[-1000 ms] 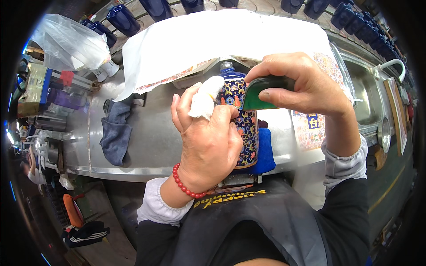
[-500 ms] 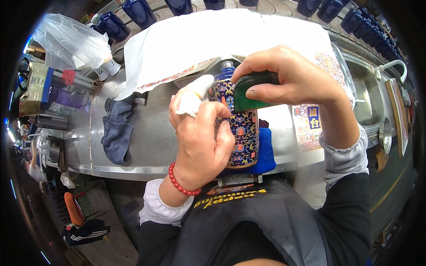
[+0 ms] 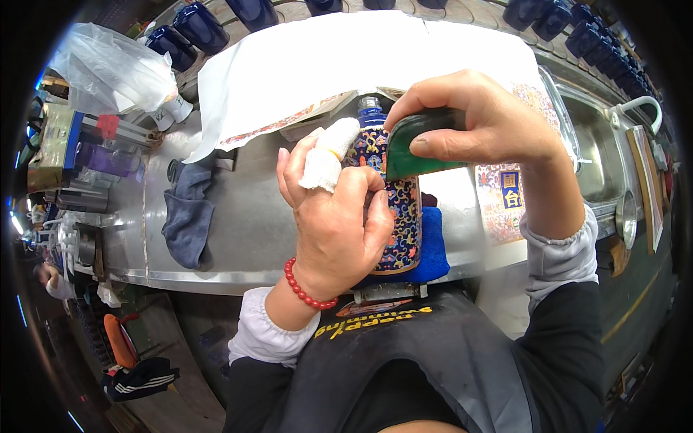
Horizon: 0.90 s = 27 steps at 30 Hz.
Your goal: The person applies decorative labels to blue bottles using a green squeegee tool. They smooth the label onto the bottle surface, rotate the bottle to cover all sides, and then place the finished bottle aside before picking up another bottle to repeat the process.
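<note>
A dark blue bottle [image 3: 403,216] covered in a colourful floral pattern lies in front of me, its bare neck [image 3: 369,107] pointing away. My right hand [image 3: 469,137] grips a green scraper [image 3: 419,155] with a dark upper edge and holds its blade against the patterned side. My left hand [image 3: 336,216] is at the bottle's left side, thumb and forefinger pinched close to the surface; whatever is between them is hidden. One left finger wears a white cloth wrap [image 3: 330,153] with a yellow band. Under the bottle's near end is a blue cloth [image 3: 433,249].
White paper sheets [image 3: 303,72] cover the far part of the metal bench. Patterned printed sheets [image 3: 498,206] lie to the right, beside a sink [image 3: 595,162]. A grey-blue rag [image 3: 189,216] rests at left. Several dark blue bottles [image 3: 201,29] stand along the conveyor behind.
Both hands have shifted slightly to the right, the left one further across the bottle and the right one with the scraper. The bottles on the conveyor have moved right.
</note>
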### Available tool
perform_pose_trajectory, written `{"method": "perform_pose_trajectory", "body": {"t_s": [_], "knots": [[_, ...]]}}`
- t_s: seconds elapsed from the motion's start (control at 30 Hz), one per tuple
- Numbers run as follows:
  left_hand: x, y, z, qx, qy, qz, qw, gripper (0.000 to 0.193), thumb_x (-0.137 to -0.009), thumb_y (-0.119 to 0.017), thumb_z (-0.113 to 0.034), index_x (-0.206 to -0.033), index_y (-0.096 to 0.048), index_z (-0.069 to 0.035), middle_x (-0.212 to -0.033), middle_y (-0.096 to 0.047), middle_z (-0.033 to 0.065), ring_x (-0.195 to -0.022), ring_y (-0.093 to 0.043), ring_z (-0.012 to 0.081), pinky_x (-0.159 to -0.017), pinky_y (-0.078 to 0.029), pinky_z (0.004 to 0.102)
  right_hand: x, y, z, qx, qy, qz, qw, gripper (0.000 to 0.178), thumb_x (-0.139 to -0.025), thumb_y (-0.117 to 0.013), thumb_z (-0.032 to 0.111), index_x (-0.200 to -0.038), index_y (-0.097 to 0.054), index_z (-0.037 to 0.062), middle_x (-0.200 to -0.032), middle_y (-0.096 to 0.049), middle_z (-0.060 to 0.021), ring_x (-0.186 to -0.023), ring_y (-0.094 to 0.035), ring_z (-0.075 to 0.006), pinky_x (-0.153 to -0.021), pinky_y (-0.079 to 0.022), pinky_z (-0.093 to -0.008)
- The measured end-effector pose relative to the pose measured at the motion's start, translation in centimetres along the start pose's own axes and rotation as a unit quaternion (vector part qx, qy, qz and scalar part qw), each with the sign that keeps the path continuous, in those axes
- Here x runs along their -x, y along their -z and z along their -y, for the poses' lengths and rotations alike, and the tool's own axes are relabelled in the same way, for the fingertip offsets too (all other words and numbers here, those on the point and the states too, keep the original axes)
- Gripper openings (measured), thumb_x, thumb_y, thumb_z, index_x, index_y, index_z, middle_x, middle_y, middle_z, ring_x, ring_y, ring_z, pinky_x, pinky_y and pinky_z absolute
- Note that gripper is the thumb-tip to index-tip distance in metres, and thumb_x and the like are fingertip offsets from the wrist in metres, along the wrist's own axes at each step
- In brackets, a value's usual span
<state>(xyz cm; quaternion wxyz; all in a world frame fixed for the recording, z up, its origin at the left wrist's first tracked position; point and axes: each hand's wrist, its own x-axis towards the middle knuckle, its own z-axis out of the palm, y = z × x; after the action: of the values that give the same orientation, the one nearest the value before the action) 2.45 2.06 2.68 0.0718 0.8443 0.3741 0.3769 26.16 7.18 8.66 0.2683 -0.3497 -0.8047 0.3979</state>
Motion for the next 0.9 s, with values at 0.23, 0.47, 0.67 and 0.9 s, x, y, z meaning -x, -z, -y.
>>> {"method": "perform_pose_trajectory", "body": {"t_s": [0.23,0.47,0.67,0.9], "knots": [[0.4,-0.4,-0.2,0.002,-0.015,-0.025,1.000,0.015,-0.077,-0.067,-0.006,-0.092,-0.066,-0.005,-0.128,-0.058,0.0302,-0.129,-0.043,0.0462,-0.113,-0.025,0.0576,0.9,-1.2,-0.1,0.005,0.021,-0.035,0.999,0.031,-0.087,-0.074,0.016,-0.112,-0.071,-0.0016,-0.092,-0.073,-0.0114,-0.082,-0.070,-0.0195,-0.073,-0.056,-0.0313],[1.9,-0.4,0.3,0.061,0.010,-0.046,0.997,0.021,-0.077,-0.073,-0.014,-0.096,-0.069,-0.008,-0.126,-0.060,0.0269,-0.132,-0.042,0.0451,-0.118,-0.015,0.0581,1.2,-1.2,-0.1,0.044,0.033,-0.034,0.998,0.030,-0.085,-0.074,0.012,-0.111,-0.070,-0.0017,-0.093,-0.072,-0.0118,-0.082,-0.071,-0.0222,-0.073,-0.056,-0.0325],[2.3,-0.6,0.5,0.040,0.011,-0.053,0.998,0.023,-0.076,-0.073,-0.015,-0.099,-0.071,-0.011,-0.129,-0.061,0.0233,-0.133,-0.041,0.0427,-0.119,-0.014,0.0589,1.4,-1.3,-0.1,0.045,0.037,-0.042,0.997,0.028,-0.085,-0.074,0.013,-0.110,-0.070,-0.0016,-0.092,-0.072,-0.0119,-0.081,-0.071,-0.0224,-0.071,-0.055,-0.0323],[2.9,-0.6,0.1,-0.042,-0.041,-0.068,0.996,0.028,-0.076,-0.073,-0.017,-0.104,-0.077,-0.016,-0.124,-0.066,0.0207,-0.134,-0.041,0.0380,-0.121,-0.011,0.0589,1.7,-1.5,0.1,0.065,0.061,-0.059,0.994,0.028,-0.085,-0.074,0.013,-0.109,-0.070,-0.0016,-0.089,-0.071,-0.0107,-0.078,-0.070,-0.0220,-0.069,-0.054,-0.0320]]}}
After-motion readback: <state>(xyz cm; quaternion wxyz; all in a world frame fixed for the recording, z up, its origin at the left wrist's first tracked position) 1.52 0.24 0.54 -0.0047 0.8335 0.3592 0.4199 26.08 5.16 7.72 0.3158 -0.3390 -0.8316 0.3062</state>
